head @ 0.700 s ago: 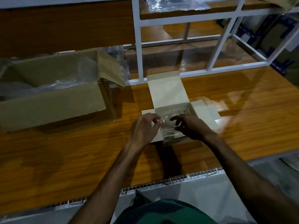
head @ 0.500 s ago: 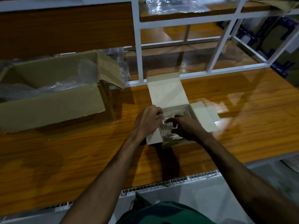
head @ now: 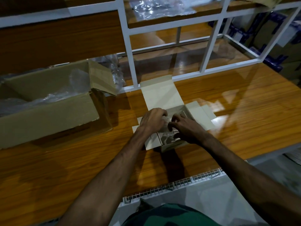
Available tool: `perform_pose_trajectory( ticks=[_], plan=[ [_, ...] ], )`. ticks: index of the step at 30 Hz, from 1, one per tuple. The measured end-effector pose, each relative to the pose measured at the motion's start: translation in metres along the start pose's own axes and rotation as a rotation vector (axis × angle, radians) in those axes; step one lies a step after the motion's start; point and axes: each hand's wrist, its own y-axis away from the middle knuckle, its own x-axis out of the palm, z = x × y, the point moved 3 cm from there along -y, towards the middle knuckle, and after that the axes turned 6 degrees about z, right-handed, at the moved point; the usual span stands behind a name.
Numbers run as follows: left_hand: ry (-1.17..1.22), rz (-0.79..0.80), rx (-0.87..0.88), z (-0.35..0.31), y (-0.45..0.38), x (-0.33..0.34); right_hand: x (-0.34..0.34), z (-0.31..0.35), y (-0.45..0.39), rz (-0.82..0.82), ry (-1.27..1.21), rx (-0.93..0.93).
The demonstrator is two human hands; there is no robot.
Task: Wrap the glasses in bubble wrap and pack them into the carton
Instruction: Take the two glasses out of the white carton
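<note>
A small grey carton [head: 182, 110] stands open on the wooden table, its lid flap [head: 158, 93] laid back and side flaps spread. Inside it lies a glass wrapped in clear bubble wrap [head: 168, 137], partly hidden by my hands. My left hand [head: 153, 121] curls over the left top of the wrapped glass, fingers bent onto it. My right hand [head: 184, 128] lies across its right side, fingers pressing on the wrap. Both hands touch the bundle over the carton's opening.
A large brown cardboard box [head: 48, 115] with bubble wrap inside stands open at the left. A white metal shelf frame [head: 130, 51] rises behind the carton, with plastic sheeting [head: 156, 7] on its upper shelf. The table's front edge [head: 171, 186] runs near my body.
Both hands have moved closer together and lower over the carton, pressing the wrapped glass further into it. The view has shifted slightly downward.
</note>
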Motion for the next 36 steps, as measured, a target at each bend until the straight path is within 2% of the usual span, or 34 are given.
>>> perform_pose_trajectory(
  ticks=[6, 10, 18, 21, 24, 27, 30, 34, 36],
  plan=[
    [-0.122, -0.029, 0.006, -0.008, -0.004, 0.005, -0.004, -0.012, 0.005, -0.069, -0.050, -0.013],
    [-0.084, -0.015, 0.005, -0.014, -0.002, 0.012, -0.006, -0.024, 0.014, -0.143, -0.116, -0.003],
    [-0.233, -0.016, -0.027, -0.029, -0.006, 0.024, -0.010, -0.052, 0.028, -0.286, -0.364, 0.059],
    [-0.337, -0.005, -0.044, -0.036, -0.012, 0.028, -0.008, -0.059, 0.034, -0.380, -0.505, 0.083],
    [-0.331, 0.014, -0.070, -0.041, -0.016, 0.034, -0.008, -0.063, 0.038, -0.467, -0.637, 0.089],
    [-0.201, 0.016, -0.093, -0.042, -0.016, 0.035, -0.016, -0.066, 0.043, -0.554, -0.729, 0.108],
    [0.046, -0.037, -0.172, -0.037, -0.013, 0.028, -0.030, -0.071, 0.045, -0.620, -0.782, 0.092],
    [0.379, -0.080, -0.224, -0.026, 0.000, 0.016, -0.048, -0.076, 0.042, -0.599, -0.943, 0.189],
    [0.503, -0.111, -0.238, -0.022, 0.009, 0.010, -0.058, -0.073, 0.041, -0.612, -0.997, 0.161]
  ],
)
